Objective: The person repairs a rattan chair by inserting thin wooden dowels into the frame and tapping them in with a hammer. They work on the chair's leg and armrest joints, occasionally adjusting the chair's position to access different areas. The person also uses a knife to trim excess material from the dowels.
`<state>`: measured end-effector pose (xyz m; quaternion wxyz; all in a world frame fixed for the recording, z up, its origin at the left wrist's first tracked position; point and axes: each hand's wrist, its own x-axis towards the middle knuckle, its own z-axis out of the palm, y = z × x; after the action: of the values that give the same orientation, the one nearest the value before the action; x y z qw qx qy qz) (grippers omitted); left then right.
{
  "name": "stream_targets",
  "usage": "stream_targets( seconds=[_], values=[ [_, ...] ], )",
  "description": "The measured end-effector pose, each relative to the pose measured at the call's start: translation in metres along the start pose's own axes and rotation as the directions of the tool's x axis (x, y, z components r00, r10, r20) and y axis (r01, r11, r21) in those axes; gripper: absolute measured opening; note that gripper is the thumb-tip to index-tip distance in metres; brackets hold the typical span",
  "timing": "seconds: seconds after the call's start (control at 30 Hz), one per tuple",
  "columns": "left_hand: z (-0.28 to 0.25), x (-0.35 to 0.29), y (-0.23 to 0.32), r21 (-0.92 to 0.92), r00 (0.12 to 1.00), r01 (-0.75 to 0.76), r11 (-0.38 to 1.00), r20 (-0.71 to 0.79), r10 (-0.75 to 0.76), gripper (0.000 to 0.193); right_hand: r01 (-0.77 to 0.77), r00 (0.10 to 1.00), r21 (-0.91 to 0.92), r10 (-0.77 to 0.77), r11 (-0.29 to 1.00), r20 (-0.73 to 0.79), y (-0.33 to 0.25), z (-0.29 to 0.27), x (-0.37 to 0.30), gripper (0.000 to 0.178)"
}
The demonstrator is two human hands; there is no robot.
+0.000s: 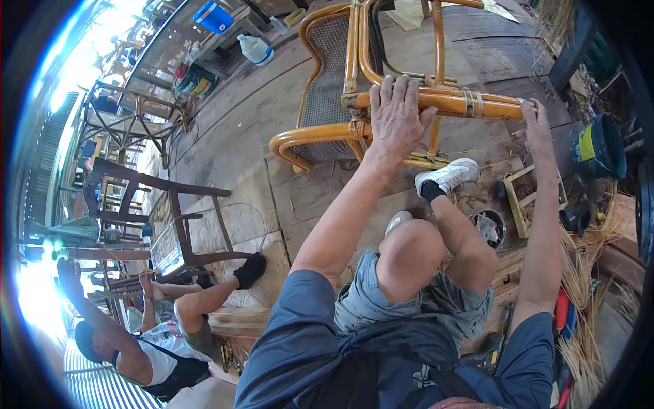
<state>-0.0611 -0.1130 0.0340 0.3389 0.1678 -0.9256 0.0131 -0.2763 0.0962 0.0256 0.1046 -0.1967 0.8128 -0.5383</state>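
Fingers outstretched, the left hand (397,121) lies flat across the rattan chair (449,103) at one o'clock. At two, the right hand (537,121) is clamped round a pole end, a dark bucket (605,151) towards three.

At the upper edge, cut-off frame of a rattan chair (327,92); beneath the left hand (396,123), hidden palm and covered stretch of pole (453,103); at far left, co-worker's raised hand (69,274), blurred by glare; inside the round container (504,235), whitish contents (487,226) too indistinct to identify; along the dark rim, cropped straw-coloured strands (584,327).
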Motion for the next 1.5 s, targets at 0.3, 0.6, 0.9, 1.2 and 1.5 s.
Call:
stream_targets(
  seconds=[0.3, 0.6, 0.9, 1.2, 1.5],
  values=[
    [0.01, -0.014, 0.002, -0.023, 0.997, -0.001, 1.0, -0.08, -0.001, 0.061, -0.009, 1.0, 0.024, 0.009, 1.0, -0.007, 0.008, -0.001, -0.004, 0.057],
    [-0.024, -0.03, -0.029, -0.207, 0.981, 0.085, 0.975, -0.156, -0.119, 0.048, 0.178, 0.958, -0.327, -0.24, 0.928, -0.158, 0.01, -0.008, 0.007, 0.054],
    [-0.044, -0.049, -0.111, -0.707, 0.85, 0.514, 0.486, 0.34, -0.403, 0.043, 0.758, 0.648, -0.282, -0.729, 0.589, 0.219, -0.101, 0.137, -0.065, 0.035],
    [-0.057, -0.045, -0.117, -0.764, 0.802, 0.594, 0.251, 0.542, -0.251, 0.04, 0.771, 0.589, -0.48, -0.757, 0.419, 0.284, -0.101, 0.202, -0.072, 0.033],
    [-0.034, -0.055, -0.124, -0.79, 0.874, 0.486, 0.374, 0.426, -0.235, 0.044, 0.756, 0.6, -0.496, -0.755, 0.427, 0.264, -0.107, 0.202, -0.076, 0.031]
  ],
)
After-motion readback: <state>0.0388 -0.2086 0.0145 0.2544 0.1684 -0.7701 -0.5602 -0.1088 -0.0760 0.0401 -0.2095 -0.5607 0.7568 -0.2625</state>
